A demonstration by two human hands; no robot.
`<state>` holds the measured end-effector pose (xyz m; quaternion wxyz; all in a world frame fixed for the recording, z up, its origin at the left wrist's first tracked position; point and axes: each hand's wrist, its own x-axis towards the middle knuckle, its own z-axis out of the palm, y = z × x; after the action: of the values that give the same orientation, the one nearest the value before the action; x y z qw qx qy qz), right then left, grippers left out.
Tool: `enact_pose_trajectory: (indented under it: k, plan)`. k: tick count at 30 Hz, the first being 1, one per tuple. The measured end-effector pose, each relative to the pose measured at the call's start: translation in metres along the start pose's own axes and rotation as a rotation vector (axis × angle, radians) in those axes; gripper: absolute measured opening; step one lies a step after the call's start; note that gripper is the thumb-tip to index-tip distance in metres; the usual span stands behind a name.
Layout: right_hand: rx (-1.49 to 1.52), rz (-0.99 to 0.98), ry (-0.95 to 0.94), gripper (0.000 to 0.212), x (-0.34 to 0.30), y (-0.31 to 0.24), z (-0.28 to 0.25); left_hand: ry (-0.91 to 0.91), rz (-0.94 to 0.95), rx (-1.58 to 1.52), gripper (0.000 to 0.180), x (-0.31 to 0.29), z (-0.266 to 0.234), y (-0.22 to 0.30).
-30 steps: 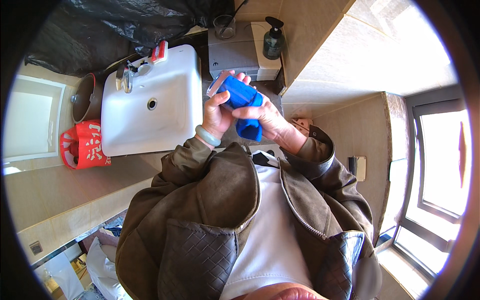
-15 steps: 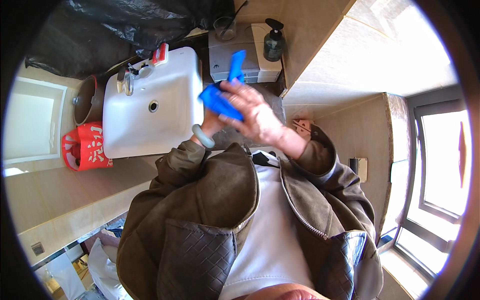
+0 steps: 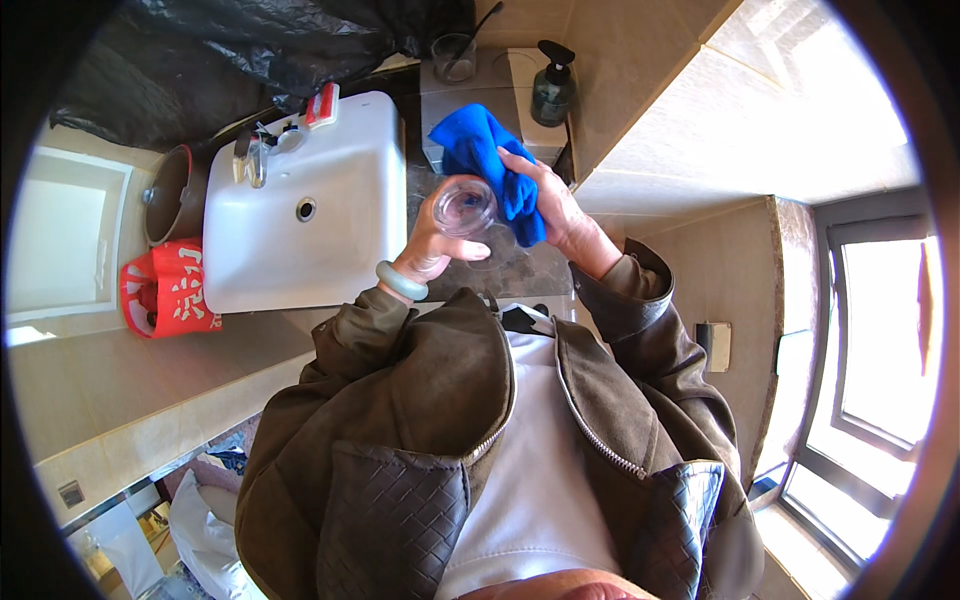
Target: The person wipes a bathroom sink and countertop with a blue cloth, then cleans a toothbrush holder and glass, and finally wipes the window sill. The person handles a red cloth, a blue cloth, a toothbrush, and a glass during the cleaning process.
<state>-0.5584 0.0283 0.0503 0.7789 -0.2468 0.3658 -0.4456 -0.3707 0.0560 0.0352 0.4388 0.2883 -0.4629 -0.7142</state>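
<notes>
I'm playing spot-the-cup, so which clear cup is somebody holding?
The clear cup in the left hand, beside the blue cloth. The other clear cup stands untouched on the grey box.

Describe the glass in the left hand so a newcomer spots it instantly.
Find the white sink; just right of it is the left hand. That hand holds the clear glass. Unlike the blue cloth beside it, it is see-through; unlike the other glass, it is held.

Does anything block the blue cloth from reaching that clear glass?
Nothing visible: the blue cloth in the right hand is beside the clear glass in the left hand; whether they touch is unclear.
</notes>
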Motion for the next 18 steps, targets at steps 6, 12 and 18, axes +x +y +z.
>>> enact_pose_trajectory:
  k: [6, 12, 18]
  plan:
    - [0.127, 0.17, -0.16, 0.057, -0.008, 0.012, 0.003, 0.15, 0.107, -0.268, 0.074, 0.008, -0.003, -0.01]
    - [-0.028, 0.129, -0.159, 0.063, -0.017, 0.015, 0.012, 0.119, 0.081, -0.186, 0.074, 0.016, -0.027, -0.027]
    - [-0.073, -0.142, -0.044, 0.057, -0.016, 0.02, 0.022, 0.195, 0.276, 0.097, 0.078, 0.022, -0.014, -0.036]
